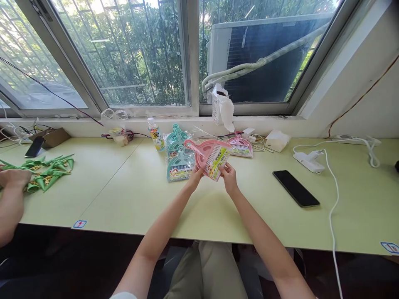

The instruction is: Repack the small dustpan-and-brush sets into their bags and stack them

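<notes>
Both my hands hold a pink mini dustpan-and-brush set with a printed label, lifted a little above the pale green table. My left hand pinches its lower left edge. At the set's lower right corner my right hand grips it. Just behind, on the table, lie teal dustpan sets in clear wrap. Another pink set lies further back to the right.
A black phone lies to the right, with a white power strip and cable beyond it. A small bottle and white boxes stand by the window sill. At far left another person's hand rests by green cone-shaped items.
</notes>
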A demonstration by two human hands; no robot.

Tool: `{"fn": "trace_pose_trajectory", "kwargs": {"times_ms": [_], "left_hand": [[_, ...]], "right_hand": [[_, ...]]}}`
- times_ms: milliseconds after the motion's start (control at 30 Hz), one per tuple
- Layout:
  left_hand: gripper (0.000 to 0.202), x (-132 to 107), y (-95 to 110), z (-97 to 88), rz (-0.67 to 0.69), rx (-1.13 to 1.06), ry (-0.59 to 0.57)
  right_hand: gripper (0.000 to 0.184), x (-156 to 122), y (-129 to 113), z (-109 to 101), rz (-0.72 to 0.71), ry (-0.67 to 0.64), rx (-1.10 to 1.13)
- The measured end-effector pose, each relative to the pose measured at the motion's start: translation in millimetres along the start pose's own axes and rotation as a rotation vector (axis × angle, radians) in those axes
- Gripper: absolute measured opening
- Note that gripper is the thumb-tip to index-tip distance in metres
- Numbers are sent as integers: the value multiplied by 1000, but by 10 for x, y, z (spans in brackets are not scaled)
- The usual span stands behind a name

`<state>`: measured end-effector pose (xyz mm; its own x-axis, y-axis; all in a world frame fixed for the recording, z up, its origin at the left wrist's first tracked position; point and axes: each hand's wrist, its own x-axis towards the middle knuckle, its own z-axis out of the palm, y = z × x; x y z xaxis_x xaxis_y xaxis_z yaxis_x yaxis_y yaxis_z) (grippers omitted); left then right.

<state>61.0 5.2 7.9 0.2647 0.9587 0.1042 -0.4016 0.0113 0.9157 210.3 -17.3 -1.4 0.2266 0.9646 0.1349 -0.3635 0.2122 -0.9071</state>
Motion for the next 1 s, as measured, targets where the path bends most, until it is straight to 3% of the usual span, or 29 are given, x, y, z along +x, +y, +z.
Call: {"fn": "trace_pose_trajectory", "kwargs": {"times_ms": [200, 400, 567, 700, 900, 1000], "left_hand": [[60, -21, -62, 3, -90, 29, -113], [54, -69, -115, 101, -93, 24, -100], [60, -151, -108, 249, -33, 8, -22], [68, -171, -71, 295, 62, 8, 121], [44, -127, -127, 204, 122, 119, 305], [45, -131, -150, 197, 138, 151, 322]], "right_hand": [[43, 26, 8, -13, -19, 49, 29], [39, 21, 27, -7, -48, 82, 49], [39, 17, 49, -3, -63, 107, 46], [38, -4, 58, 17, -67, 110, 30], [37, -70, 75, 87, -45, 71, 14], [37, -87, 70, 105, -39, 66, 19]]}}
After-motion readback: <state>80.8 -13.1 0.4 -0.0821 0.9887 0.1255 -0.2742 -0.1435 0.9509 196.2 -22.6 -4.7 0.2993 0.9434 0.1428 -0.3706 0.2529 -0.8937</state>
